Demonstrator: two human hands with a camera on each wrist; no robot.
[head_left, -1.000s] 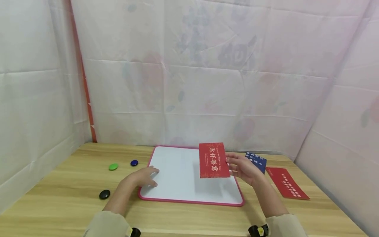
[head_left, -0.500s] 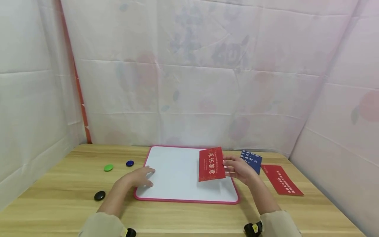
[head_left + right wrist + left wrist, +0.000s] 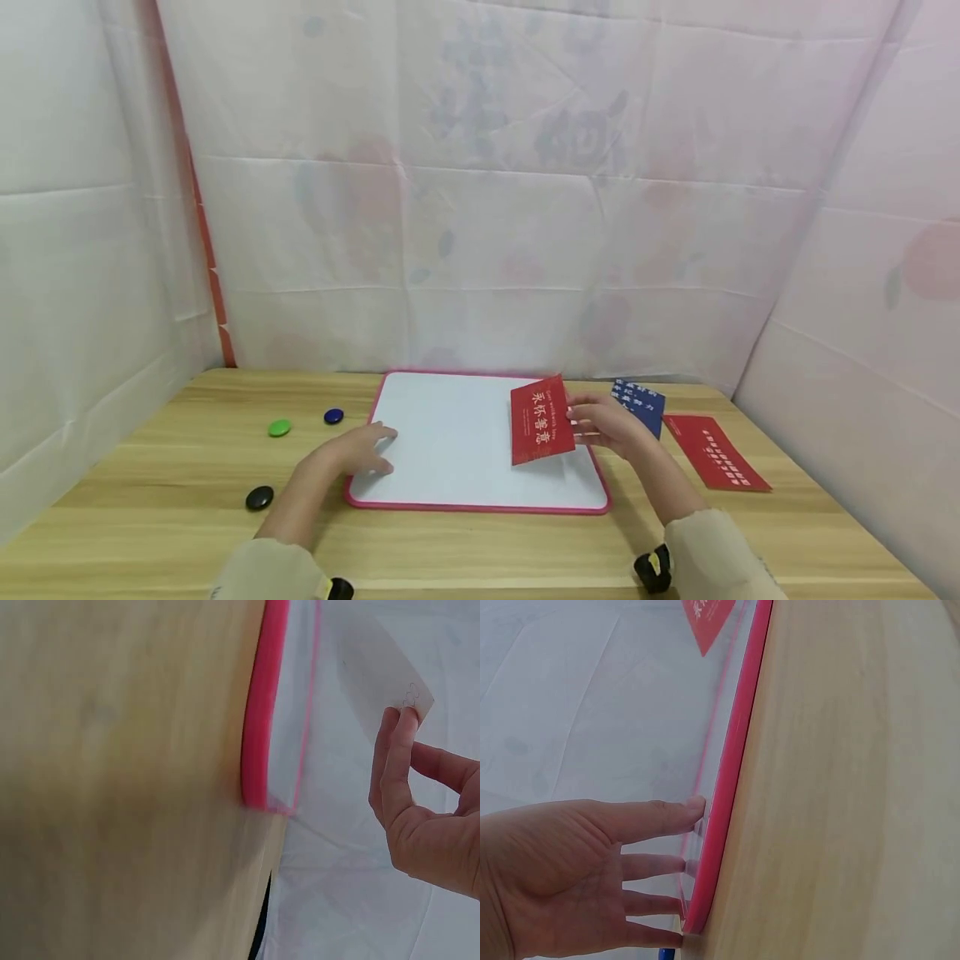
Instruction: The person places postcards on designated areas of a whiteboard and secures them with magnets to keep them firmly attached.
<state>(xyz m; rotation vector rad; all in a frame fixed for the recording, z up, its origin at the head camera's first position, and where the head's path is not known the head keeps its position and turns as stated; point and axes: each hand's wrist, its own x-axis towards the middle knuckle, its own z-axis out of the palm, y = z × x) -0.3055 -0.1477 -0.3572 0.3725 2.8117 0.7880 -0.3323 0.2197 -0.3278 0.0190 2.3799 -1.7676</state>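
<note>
Red card (image 3: 542, 421) with whitish lettering is up in the air over the right part of a white board (image 3: 450, 446) with a pink frame, tilted, and pinched at its right edge by the right hand (image 3: 609, 423). From the right wrist you get the card's pale back, with a little line drawing near one corner and fingertips right up against it. The left hand (image 3: 356, 448) isn't gripping anything: fingers pretty much straight and spread out, at the left edge of the board, thumb reaching in over the white surface. Can't really tell how firmly it's touching, if at all. So yeah, hands well apart, one on each side of the board, which lies flat on a wood-grain table (image 3: 465, 550). Off to the right there's a blue card (image 3: 641, 406) with white writing, partly hidden behind the right hand, and just beside it a second red card (image 3: 717, 452) lying on the table. Over on the left you've got three round discs: a green disc (image 3: 279, 427), a dark blue disc (image 3: 333, 415) near the board's edge, and a black disc (image 3: 259, 498) close to the left forearm. Behind it all hangs a creased whitish cloth (image 3: 487, 250) with faded prints.
</note>
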